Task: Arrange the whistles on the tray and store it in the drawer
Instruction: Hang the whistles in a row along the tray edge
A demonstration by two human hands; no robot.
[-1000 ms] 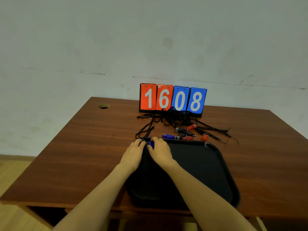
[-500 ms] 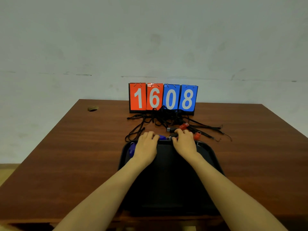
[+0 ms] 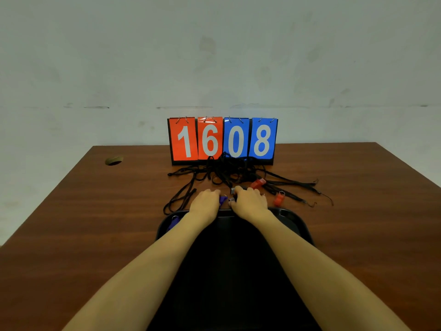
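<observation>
Stored whistle (image 3: 173, 223) lies in the tray's (image 3: 298, 223) 10 o'clock corner. Left hand (image 3: 204, 204) and right hand (image 3: 250, 202) flank a blue whistle (image 3: 223, 199) just beyond the rim, at the left hand's 3 o'clock. Fingers are curled, grip cannot be told. Red whistle (image 3: 278, 199) lies at the right hand's 3 o'clock.

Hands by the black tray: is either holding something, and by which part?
It cannot be told for certain. The left hand covers one end of a small blue plastic whistle; the right hand lies over a grey metal clip. The fingers' grips are hidden.
</observation>
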